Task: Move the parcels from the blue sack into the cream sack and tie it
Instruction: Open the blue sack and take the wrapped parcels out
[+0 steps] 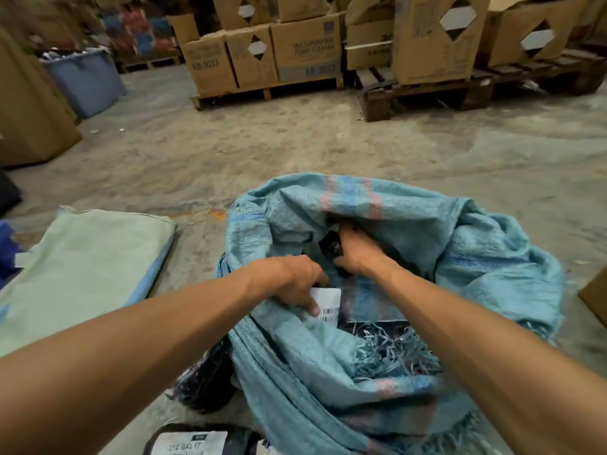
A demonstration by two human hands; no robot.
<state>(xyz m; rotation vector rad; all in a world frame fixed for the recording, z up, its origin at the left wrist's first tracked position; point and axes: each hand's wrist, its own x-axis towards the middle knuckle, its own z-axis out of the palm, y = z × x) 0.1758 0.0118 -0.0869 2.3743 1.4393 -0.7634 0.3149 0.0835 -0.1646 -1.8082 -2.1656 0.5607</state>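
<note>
Blue sack (pixel 410 231) mouth open; hands inside.

Dim warm light; blurred background; wide-angle bending at edges.

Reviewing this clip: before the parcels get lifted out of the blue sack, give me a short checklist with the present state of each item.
1. Left hand has a parcel: ok, its fingers pinch the white-labelled parcel.
2. Right hand has a parcel: ok, it grips a black parcel.
3. Blue sack mouth open: ok, rim folded back around both hands.
4. Cream sack ready to receive: not ok, it lies flat on the floor.
5. More parcels remaining inside: cannot tell, the interior is mostly hidden.
</note>
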